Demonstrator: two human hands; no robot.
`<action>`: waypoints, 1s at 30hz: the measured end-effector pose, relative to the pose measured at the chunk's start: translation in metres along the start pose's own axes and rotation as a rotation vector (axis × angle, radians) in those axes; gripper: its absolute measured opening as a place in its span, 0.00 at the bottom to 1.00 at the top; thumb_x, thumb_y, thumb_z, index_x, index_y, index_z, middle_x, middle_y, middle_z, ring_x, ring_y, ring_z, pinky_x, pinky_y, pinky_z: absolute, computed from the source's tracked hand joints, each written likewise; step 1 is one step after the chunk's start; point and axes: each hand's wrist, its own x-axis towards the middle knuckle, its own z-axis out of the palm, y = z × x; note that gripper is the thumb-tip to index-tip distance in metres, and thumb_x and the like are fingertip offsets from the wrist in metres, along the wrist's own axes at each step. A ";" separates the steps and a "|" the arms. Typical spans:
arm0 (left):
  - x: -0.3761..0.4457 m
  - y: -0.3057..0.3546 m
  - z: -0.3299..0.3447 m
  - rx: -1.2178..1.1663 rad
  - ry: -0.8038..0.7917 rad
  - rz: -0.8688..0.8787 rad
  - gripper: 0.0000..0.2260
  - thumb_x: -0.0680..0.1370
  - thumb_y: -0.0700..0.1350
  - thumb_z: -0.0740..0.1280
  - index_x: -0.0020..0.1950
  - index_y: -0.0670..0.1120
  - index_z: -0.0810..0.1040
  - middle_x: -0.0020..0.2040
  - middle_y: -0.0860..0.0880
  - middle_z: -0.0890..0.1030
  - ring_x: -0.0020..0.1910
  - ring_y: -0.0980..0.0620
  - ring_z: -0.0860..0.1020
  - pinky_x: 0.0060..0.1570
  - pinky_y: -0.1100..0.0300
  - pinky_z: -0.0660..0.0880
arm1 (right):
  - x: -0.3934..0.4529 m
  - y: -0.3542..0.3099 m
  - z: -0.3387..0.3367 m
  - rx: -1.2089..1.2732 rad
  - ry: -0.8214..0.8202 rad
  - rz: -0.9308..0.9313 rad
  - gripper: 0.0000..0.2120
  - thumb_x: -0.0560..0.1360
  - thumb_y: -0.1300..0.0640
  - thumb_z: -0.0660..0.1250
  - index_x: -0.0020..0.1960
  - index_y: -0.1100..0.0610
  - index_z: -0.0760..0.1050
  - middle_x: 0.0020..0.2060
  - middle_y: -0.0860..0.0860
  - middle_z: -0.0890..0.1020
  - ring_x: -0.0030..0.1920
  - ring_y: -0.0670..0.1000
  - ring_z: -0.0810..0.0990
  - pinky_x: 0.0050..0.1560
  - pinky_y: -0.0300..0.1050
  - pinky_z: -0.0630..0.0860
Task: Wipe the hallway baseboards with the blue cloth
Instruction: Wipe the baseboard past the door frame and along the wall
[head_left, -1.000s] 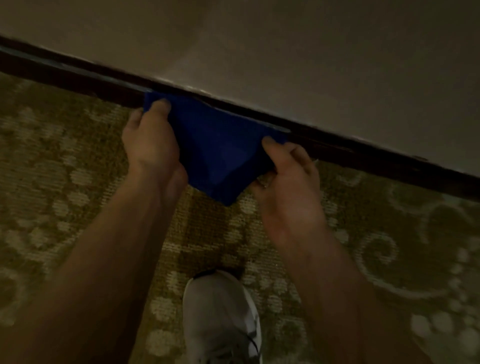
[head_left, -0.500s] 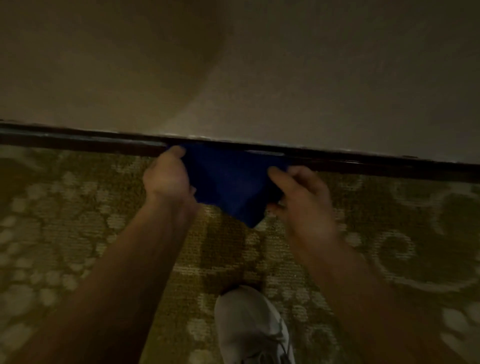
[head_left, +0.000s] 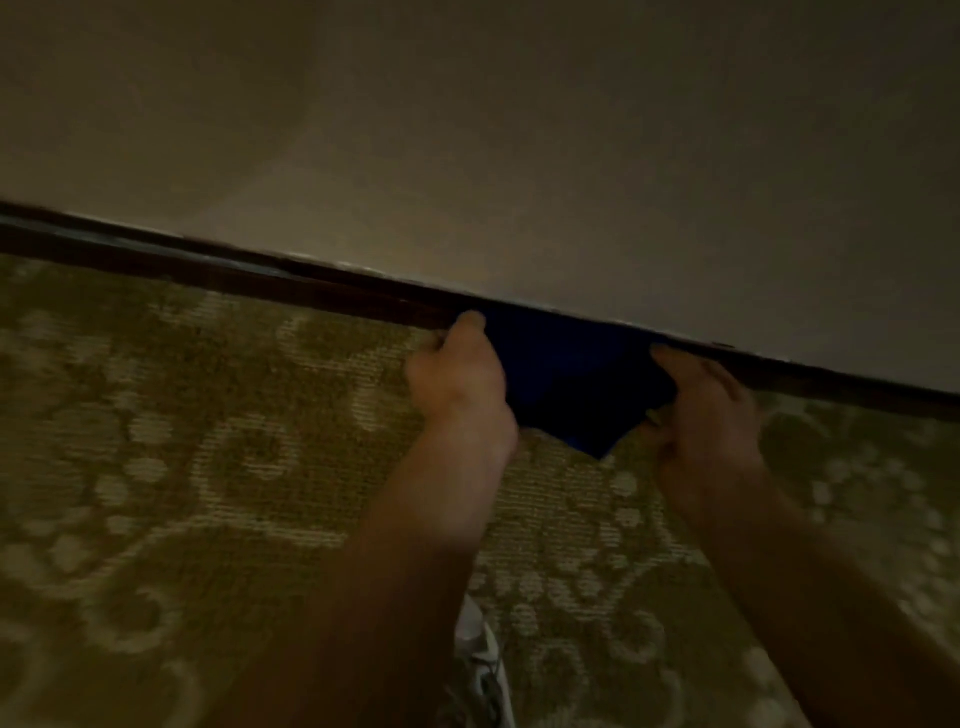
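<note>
A: Why are both hands on the cloth (head_left: 566, 384)?

B: I'd say it's to keep it stretched flat against the baseboard (head_left: 270, 283). The left hand (head_left: 460, 379) pinches one upper corner, the right hand (head_left: 701, 400) the other, and the span between them lies along the dark strip where the wall (head_left: 519, 130) meets the carpet (head_left: 208, 441).

A: So the fingers are closed?

B: Clamped on the cloth, both sets. The left thumb presses its corner onto the baseboard; the right fingers (head_left: 670, 364) fold over the other edge.

A: And the rest of the cloth?

B: It hangs in a point between the wrists, just above the carpet. A shoe (head_left: 480, 660) shows below, between the forearms.
</note>
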 end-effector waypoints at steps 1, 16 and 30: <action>0.004 0.013 -0.011 -0.028 0.032 0.016 0.10 0.77 0.46 0.69 0.57 0.46 0.78 0.53 0.48 0.80 0.47 0.50 0.77 0.47 0.58 0.74 | -0.002 0.006 0.013 -0.018 -0.043 0.017 0.06 0.78 0.60 0.69 0.41 0.57 0.76 0.38 0.50 0.84 0.37 0.48 0.84 0.39 0.45 0.80; 0.011 0.033 -0.068 -0.070 -0.090 0.149 0.05 0.80 0.44 0.66 0.44 0.49 0.76 0.43 0.50 0.81 0.43 0.50 0.79 0.43 0.57 0.76 | 0.002 0.026 0.082 -0.082 0.000 0.217 0.07 0.79 0.57 0.67 0.55 0.59 0.77 0.50 0.55 0.80 0.44 0.54 0.79 0.39 0.46 0.79; 0.006 0.078 -0.170 -0.299 0.146 0.389 0.06 0.81 0.44 0.64 0.55 0.53 0.77 0.58 0.53 0.80 0.57 0.54 0.78 0.54 0.57 0.74 | -0.077 0.077 0.168 -0.017 -0.356 0.351 0.06 0.79 0.57 0.67 0.45 0.50 0.74 0.46 0.49 0.77 0.52 0.52 0.78 0.58 0.52 0.77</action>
